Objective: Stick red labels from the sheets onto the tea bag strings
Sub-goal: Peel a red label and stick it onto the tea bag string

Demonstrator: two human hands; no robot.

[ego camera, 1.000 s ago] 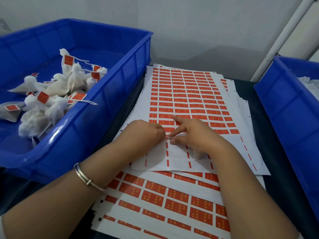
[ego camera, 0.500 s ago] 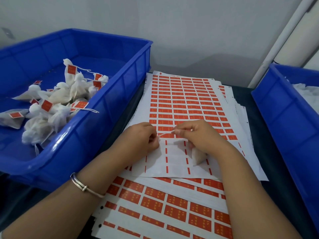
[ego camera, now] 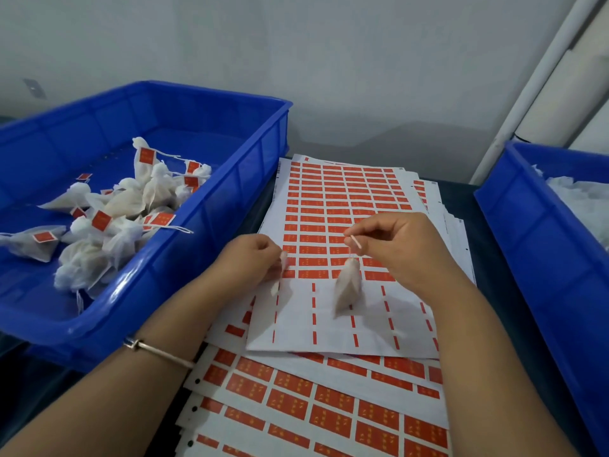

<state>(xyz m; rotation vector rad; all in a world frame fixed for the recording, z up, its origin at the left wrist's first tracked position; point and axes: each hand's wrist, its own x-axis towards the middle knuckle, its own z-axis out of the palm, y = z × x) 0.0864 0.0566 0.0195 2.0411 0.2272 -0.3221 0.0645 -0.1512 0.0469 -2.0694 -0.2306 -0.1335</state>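
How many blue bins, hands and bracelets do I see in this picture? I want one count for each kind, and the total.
Blue bins: 2, the left bin and the right bin
Hands: 2, the left hand and the right hand
Bracelets: 1, the bracelet
Total: 5

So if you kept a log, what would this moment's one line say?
right hand: pinches string, tea bag dangling over label sheet | left hand: pinches small pale piece, blurred | left bin: labelled bags
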